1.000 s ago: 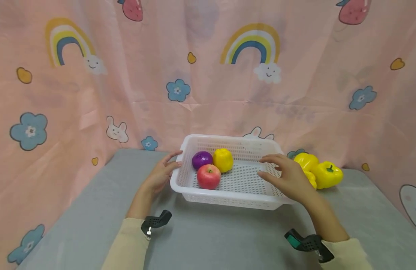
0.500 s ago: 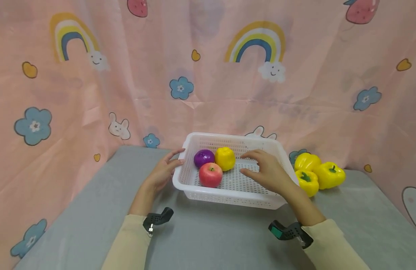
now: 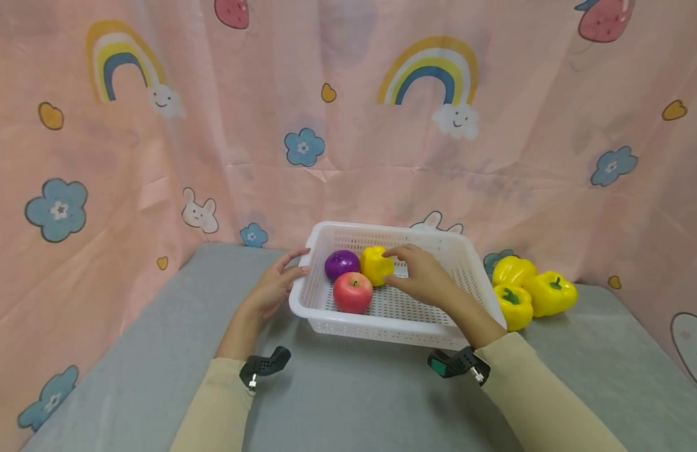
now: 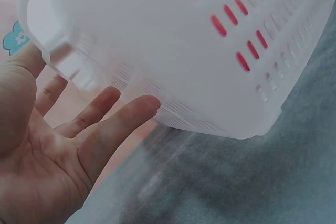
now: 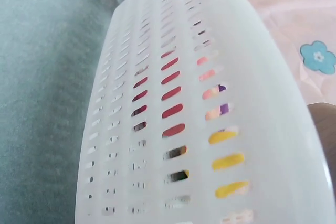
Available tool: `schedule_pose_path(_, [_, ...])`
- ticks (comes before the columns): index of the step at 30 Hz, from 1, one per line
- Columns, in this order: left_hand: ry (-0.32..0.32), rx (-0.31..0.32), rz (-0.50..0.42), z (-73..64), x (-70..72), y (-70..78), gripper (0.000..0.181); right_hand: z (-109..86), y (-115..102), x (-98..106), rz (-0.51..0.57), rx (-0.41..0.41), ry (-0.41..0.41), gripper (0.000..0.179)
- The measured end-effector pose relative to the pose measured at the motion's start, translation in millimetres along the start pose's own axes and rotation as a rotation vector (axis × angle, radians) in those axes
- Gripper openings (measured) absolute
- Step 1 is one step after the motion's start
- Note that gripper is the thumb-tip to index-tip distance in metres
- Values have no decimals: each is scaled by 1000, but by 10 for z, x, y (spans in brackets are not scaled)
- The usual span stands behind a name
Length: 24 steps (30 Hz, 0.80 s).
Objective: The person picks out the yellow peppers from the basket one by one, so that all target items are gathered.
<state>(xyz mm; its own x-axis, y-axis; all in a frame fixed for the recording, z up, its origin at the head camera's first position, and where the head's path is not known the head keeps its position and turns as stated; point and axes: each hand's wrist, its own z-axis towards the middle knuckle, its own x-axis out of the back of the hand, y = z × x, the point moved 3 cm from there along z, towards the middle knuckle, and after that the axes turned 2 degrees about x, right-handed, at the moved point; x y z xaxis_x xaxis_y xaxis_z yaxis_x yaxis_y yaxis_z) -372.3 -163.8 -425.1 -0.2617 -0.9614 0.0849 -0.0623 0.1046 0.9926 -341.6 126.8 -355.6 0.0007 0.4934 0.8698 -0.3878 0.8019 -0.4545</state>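
A white perforated plastic basket (image 3: 382, 325) stands on the grey cloth. Inside, at its left, sit a red apple (image 3: 353, 294), a glossy purple roundish fruit or vegetable (image 3: 341, 265) and a yellow bell pepper (image 3: 377, 266). My left hand (image 3: 273, 287) touches the basket's left end with fingers extended; the left wrist view shows its fingertips against the outer wall. My right hand (image 3: 424, 276) reaches over the basket, thumb and fingers spread at the pepper's right side. In the right wrist view the basket wall hides most of that hand.
Several yellow bell peppers (image 3: 552, 293) lie together on the cloth to the right of the basket. A pink patterned curtain (image 3: 348, 125) hangs directly behind. The grey cloth (image 3: 348, 402) covers the table in front.
My right hand has moved left across the basket, from its right end to the yellow bell pepper. My left hand stays at the left end, and the basket's contents keep their places.
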Motion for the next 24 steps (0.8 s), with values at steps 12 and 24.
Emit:
schedule_pose_path(12, [-1,-3,-3,-8,0,-2,51,264,-57,-163,-12,-16,-48,53])
schedule_pose_path(24, [-20,-17,-9,-14,-2,12,52,341,21,-300,45,9,-72,65])
